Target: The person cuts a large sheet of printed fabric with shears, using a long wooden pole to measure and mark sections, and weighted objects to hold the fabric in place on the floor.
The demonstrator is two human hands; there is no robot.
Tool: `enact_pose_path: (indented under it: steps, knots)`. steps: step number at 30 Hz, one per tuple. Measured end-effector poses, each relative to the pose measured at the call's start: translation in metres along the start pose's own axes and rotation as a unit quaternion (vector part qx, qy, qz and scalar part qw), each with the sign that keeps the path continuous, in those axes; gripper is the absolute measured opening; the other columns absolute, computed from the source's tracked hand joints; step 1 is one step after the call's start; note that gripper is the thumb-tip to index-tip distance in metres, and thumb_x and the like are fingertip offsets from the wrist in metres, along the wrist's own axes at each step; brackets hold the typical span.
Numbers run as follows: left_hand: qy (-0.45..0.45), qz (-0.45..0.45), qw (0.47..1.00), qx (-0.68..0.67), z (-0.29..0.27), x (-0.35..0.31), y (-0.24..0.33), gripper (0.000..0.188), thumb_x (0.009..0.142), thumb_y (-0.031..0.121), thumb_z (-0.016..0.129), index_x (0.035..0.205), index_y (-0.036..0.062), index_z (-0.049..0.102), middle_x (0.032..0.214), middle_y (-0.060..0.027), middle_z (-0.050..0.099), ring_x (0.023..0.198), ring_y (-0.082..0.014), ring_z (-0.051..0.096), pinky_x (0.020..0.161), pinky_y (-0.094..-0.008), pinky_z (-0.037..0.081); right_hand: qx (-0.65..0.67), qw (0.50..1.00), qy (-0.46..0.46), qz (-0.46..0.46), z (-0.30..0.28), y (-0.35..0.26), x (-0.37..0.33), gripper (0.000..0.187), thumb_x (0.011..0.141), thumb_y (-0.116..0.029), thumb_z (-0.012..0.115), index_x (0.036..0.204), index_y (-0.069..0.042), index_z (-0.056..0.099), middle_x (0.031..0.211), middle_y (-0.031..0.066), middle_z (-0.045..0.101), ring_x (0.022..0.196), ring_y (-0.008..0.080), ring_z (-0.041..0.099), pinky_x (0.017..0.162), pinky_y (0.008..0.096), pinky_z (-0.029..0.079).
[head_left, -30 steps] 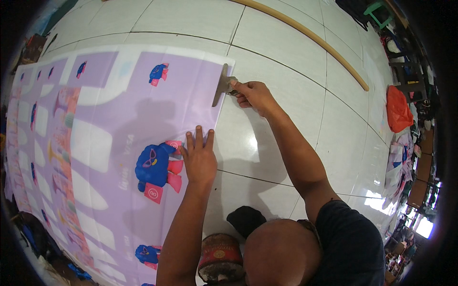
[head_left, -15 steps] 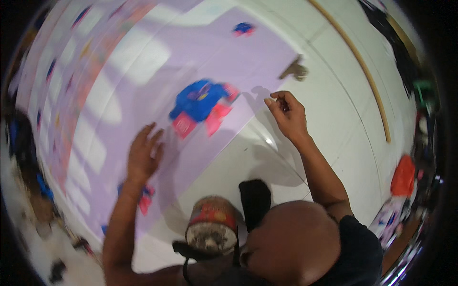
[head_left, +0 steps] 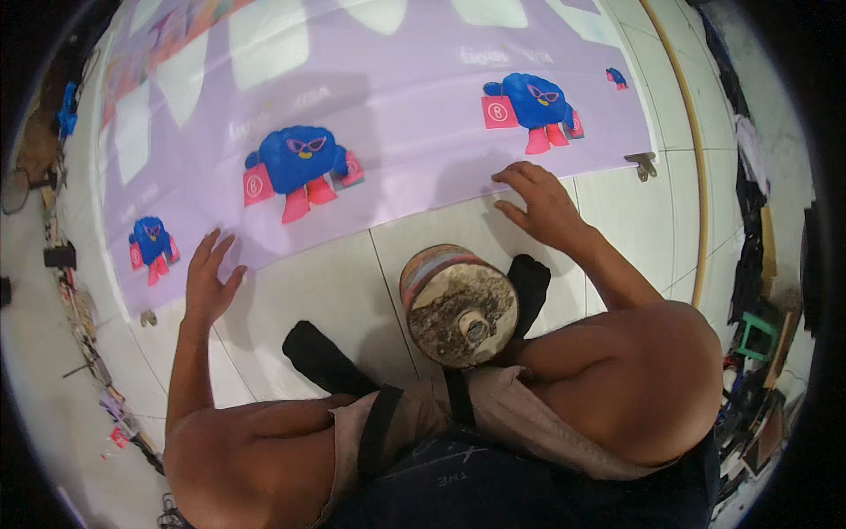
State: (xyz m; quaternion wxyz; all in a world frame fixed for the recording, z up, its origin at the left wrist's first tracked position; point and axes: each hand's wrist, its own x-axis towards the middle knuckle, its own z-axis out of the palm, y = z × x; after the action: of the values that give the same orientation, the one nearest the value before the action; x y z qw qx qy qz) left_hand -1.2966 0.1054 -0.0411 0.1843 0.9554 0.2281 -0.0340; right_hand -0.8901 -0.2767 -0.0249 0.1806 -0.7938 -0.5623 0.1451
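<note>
A large lavender printed banner (head_left: pixel 397 167) lies on the tiled floor before me, with blue furry cartoon figures in pink boots printed on it. My left hand (head_left: pixel 210 280) hovers at its near left part, beside the smallest left figure (head_left: pixel 153 245), fingers spread and nothing in them. Past the near edge on the right, my right hand (head_left: pixel 545 210) is held with thumb and fingers apart, also empty, below the right-hand figure (head_left: pixel 533 101). Whether either hand touches the banner I cannot tell. A metal clip (head_left: pixel 646 166) grips the right corner, and another clip (head_left: pixel 148 318) the left corner.
Between my legs stands a round can (head_left: pixel 463 309) with a crusted, stained top and a central knob. My black-socked feet (head_left: pixel 322 353) flank it. A long tan pole (head_left: pixel 702 185) lies at right. Clutter and a green stool (head_left: pixel 758 335) line the right side.
The view has swung round and levelled, so the banner's near edge now runs across in front of me. Both hands stay raised and empty, with the right hand's fingers more stretched out.
</note>
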Motion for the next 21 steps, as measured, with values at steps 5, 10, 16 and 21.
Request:
enact_pose_path:
  steps: [5,10,16,21]
  knots:
    - [0.05,-0.001,0.999,0.016,0.049,-0.015,0.009,0.057,0.08,0.019,0.074,0.134,0.0104,0.055,0.148,-0.0173,0.043,0.138,-0.0382,0.036,0.115,-0.0511,0.027,-0.068,0.997,-0.019,0.033,0.014,0.005,-0.007,0.047,0.083,-0.018,0.071,0.127,-0.009,0.056,0.13,0.0154,0.055,0.121,0.0341,0.053,0.1,0.0422,0.045]
    - [0.049,-0.019,0.999,0.014,0.062,-0.02,-0.004,0.051,0.084,0.018,0.07,0.133,0.0106,0.056,0.148,-0.015,0.043,0.138,-0.0382,0.036,0.115,-0.05,0.027,-0.133,0.99,-0.031,-0.025,0.034,0.009,0.005,0.049,0.087,-0.021,0.068,0.133,-0.012,0.053,0.14,0.0146,0.049,0.13,0.0341,0.046,0.106,0.0459,0.04]
    - [0.07,-0.003,0.997,0.012,0.063,-0.017,-0.009,0.044,0.087,0.016,0.068,0.13,0.0092,0.059,0.145,-0.0152,0.047,0.134,-0.0386,0.043,0.111,-0.0471,0.034,-0.154,0.986,-0.057,0.001,0.047,0.024,0.01,0.046,0.091,-0.026,0.063,0.134,-0.013,0.052,0.14,0.0145,0.049,0.13,0.0337,0.047,0.105,0.047,0.041]
    - [0.079,-0.015,0.997,-0.012,0.062,-0.014,-0.011,0.038,0.09,0.015,0.065,0.127,0.0076,0.061,0.141,-0.0154,0.05,0.13,-0.0378,0.047,0.109,-0.0442,0.038,-0.126,0.991,-0.037,0.006,0.049,0.023,0.015,0.043,0.093,-0.027,0.06,0.133,-0.013,0.054,0.138,0.0147,0.051,0.127,0.0327,0.049,0.101,0.0463,0.044]
